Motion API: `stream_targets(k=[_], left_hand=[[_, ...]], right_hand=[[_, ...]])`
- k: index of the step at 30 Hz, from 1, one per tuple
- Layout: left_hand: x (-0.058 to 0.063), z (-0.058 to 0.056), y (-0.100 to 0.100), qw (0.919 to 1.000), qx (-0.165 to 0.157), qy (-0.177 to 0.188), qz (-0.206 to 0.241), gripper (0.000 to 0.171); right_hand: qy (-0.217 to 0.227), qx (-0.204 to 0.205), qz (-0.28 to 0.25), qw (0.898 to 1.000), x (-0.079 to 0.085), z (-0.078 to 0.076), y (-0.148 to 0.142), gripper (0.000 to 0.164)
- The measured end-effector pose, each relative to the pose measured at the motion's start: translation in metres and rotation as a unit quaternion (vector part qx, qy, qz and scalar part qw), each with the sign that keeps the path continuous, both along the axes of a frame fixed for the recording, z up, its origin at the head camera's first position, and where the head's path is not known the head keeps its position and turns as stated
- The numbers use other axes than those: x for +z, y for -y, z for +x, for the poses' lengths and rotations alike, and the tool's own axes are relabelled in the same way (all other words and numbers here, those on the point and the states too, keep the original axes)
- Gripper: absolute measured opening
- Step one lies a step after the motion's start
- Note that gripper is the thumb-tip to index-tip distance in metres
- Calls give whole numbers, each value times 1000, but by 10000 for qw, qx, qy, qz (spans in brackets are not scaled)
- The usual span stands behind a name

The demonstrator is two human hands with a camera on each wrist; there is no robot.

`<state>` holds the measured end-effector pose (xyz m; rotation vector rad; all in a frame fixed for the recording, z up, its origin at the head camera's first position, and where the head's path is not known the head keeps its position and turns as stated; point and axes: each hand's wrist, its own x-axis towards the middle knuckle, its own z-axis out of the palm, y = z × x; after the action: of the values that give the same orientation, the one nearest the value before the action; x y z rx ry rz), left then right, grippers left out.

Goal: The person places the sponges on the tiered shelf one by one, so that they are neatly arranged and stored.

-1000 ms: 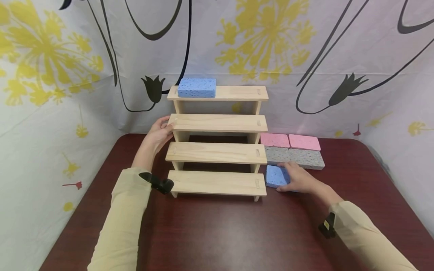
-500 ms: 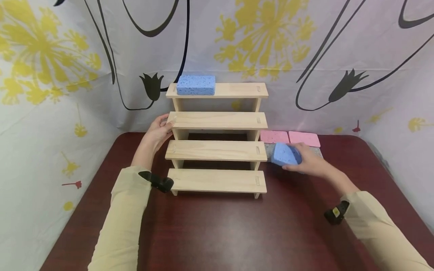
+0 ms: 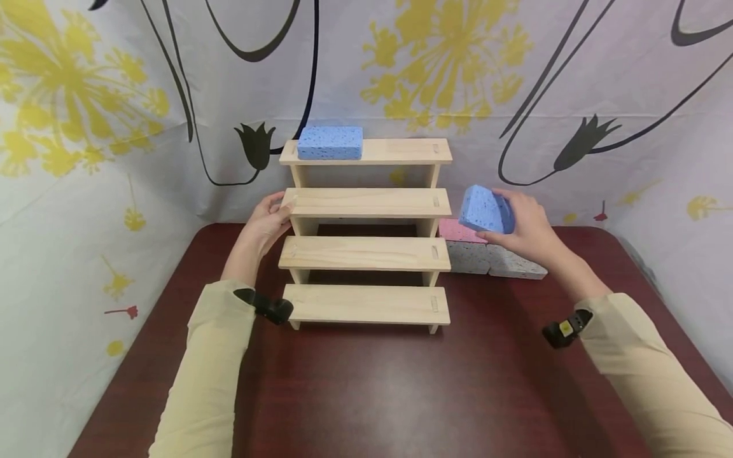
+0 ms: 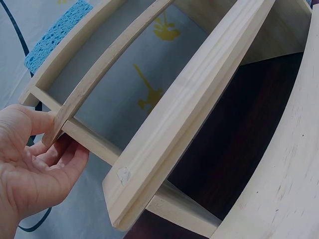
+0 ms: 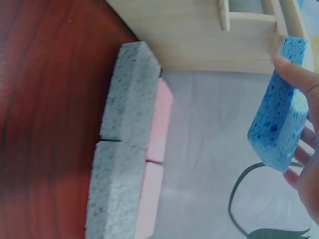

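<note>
A four-step stand of pale wood, a tiered display shelf (image 3: 366, 253), stands on the table. My left hand (image 3: 265, 226) grips the left end of its second step from the top; in the left wrist view the thumb lies above the board and the fingers (image 4: 70, 164) curl underneath. One blue sponge (image 3: 329, 143) lies flat on the left part of the top step. My right hand (image 3: 529, 229) holds another blue sponge (image 3: 481, 210) in the air, just right of the stand, tilted between thumb and fingers. That sponge also shows in the right wrist view, over the backdrop.
Right of the stand, two grey sponges (image 5: 130, 92) sit end to end, with pink sponges (image 5: 160, 122) behind them against the wall. A patterned cloth (image 3: 321, 63) hangs behind the dark red table (image 3: 366, 394).
My right hand has lifted the blue sponge off the table beside the stand, raising it past the grey and pink sponges and tilting it. My left hand keeps its grip on the stand.
</note>
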<state>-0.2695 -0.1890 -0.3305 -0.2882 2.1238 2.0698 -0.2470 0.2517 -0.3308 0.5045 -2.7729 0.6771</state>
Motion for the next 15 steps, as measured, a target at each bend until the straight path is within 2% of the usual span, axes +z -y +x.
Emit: stream_targets(k=[15], left_hand=[[-1, 1, -1, 9999, -6, -91, 117, 57]], right_hand=[[-828, -43, -454, 9955, 34, -13, 36, 81]])
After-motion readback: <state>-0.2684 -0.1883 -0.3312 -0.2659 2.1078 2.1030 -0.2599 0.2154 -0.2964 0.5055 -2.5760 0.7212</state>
